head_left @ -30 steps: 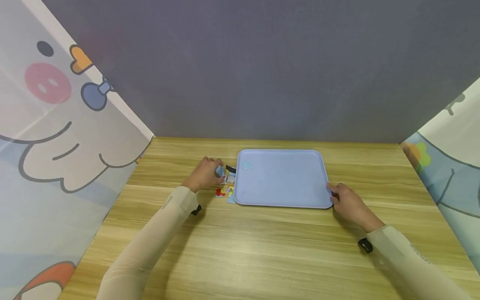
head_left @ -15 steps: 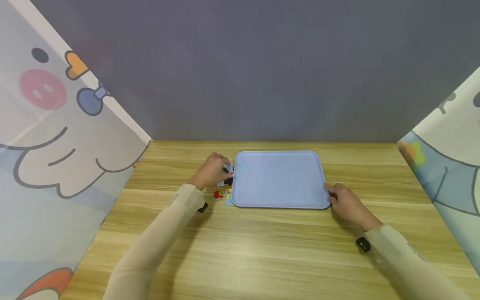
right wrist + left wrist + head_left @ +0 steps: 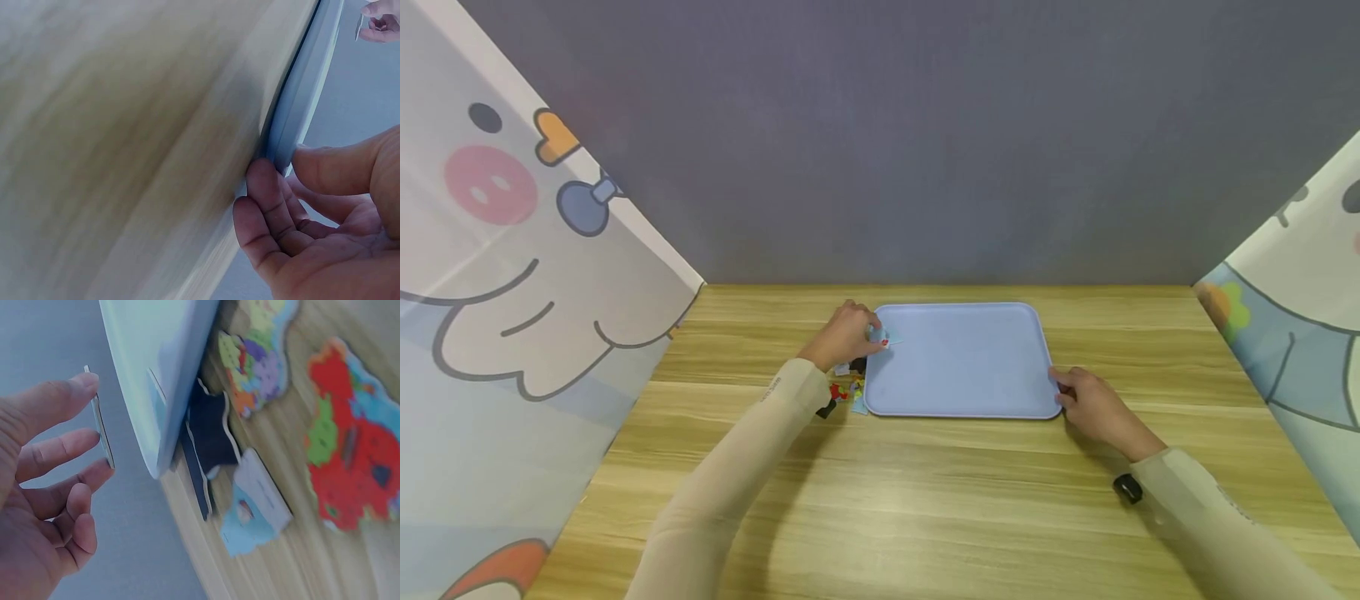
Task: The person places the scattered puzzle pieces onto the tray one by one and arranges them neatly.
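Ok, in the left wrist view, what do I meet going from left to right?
Left hand → thin held piece → tray → blue-and-white piece → mostly red piece. I leave out the dark and multicolored pieces, which overlap others in that order.

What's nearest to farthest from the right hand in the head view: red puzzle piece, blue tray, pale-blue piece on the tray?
1. Blue tray: the right hand pinches its edge.
2. Pale-blue piece: on the tray, toward the left.
3. Red puzzle piece: off the tray, to its left.
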Demonstrator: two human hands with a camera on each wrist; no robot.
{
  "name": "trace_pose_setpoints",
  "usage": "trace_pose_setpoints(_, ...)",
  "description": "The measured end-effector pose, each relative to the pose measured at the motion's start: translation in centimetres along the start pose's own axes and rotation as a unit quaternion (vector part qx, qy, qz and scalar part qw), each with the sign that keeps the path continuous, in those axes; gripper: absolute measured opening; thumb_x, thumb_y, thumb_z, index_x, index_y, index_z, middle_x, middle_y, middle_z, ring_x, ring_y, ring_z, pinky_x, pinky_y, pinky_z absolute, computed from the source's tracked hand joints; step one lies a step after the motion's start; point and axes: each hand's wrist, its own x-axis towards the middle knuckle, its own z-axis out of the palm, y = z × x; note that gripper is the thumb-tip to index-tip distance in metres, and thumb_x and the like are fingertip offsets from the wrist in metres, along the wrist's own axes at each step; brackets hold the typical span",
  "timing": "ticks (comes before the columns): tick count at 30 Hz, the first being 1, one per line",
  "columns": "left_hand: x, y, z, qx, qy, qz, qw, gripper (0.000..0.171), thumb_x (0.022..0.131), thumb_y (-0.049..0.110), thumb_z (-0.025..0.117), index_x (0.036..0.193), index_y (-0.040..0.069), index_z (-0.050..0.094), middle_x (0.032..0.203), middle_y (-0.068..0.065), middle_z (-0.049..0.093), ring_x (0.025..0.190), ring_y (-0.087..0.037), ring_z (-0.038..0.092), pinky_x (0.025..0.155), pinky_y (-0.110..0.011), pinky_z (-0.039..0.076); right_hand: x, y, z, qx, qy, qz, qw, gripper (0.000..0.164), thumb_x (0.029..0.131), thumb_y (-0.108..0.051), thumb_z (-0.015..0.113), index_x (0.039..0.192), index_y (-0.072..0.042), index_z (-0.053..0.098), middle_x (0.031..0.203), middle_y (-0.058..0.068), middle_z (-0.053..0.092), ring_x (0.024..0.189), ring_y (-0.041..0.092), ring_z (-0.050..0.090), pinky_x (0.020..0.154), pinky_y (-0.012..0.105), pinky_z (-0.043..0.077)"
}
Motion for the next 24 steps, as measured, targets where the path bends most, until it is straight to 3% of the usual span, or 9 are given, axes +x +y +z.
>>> trace_pose_setpoints(4, 0.8, 0.5, 0.3, 0.006, -0.011, 0.005, 0.9999, 0.031, 0.078, 0.029, 0.078, 0.101, 0.008, 0.073, 0.104, -0.003, 0.066, 0.094, -0.022, 0.048, 0.091, -0.038, 0.033, 0.0, 0.0, -0.1, -0.001, 0.003, -0.001, 1.000, 0.043, 0.086, 0.007, 0.059, 0.126, 0.018, 0.047, 0.087, 0.012, 0.057, 0.073, 0.022, 0.050, 0.064, 0.037, 0.043)
trace_pose_setpoints(10, 2.3, 1.2, 0.6, 0.031, -0.005, 0.042, 0.9986, 0.028, 0.080, 0.031, 0.077, 0.099, 0.011, 0.073, 0.099, -0.001, 0.066, 0.089, -0.020, 0.047, 0.086, -0.037, 0.036, -0.1, -0.1, -0.2, -0.001, 0.007, -0.005, 1.000, 0.042, 0.085, 0.007, 0.059, 0.125, 0.018, 0.048, 0.090, 0.015, 0.058, 0.075, 0.023, 0.051, 0.066, 0.039, 0.044)
trace_pose_setpoints(16, 3.8, 1.6, 0.6, 0.047, -0.005, 0.063, 0.9969, 0.024, 0.080, 0.029, 0.077, 0.096, 0.011, 0.073, 0.096, 0.000, 0.067, 0.090, -0.020, 0.051, 0.089, -0.039, 0.037, -0.2, -0.1, -0.2, -0.002, 0.008, -0.006, 1.000, 0.042, 0.085, 0.007, 0.060, 0.124, 0.018, 0.049, 0.088, 0.013, 0.057, 0.074, 0.023, 0.051, 0.065, 0.038, 0.044)
trace_pose_setpoints(24, 5.1, 2.3, 1.2, 0.065, -0.036, 0.047, 0.9961, 0.021, 0.079, 0.029, 0.078, 0.092, 0.013, 0.073, 0.095, 0.003, 0.067, 0.093, -0.020, 0.049, 0.089, -0.037, 0.036, 0.0, -0.1, -0.1, 0.000, 0.007, -0.001, 1.000, 0.042, 0.085, 0.006, 0.061, 0.124, 0.017, 0.050, 0.088, 0.013, 0.058, 0.075, 0.023, 0.053, 0.067, 0.040, 0.045)
